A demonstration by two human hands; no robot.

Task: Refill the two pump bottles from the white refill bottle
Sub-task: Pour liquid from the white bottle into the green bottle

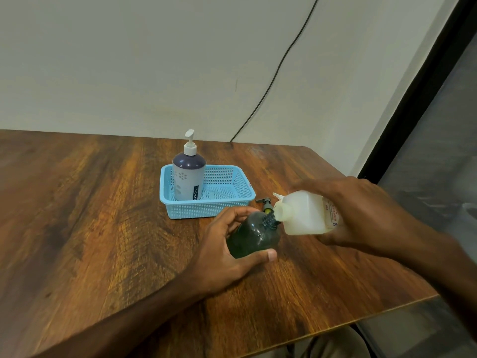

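Refill bottle [307,213], gripped in our right hand [361,210], tips onto the green pump bottle [254,235] our left hand [227,251] grips on the counter [103,228]; we should pour slowly, mouths aligned.

The grey pump bottle [189,177] standing in the blue basket [240,202] is showing a dark vertical label reading "OYO". The white refill bottle [307,215] is carrying red print, too blurred to read.

A wooden table [103,215] is set against a plain pale wall [129,60]. A black cable [278,65] is run down it. A dark frame [423,83] is seen at right.
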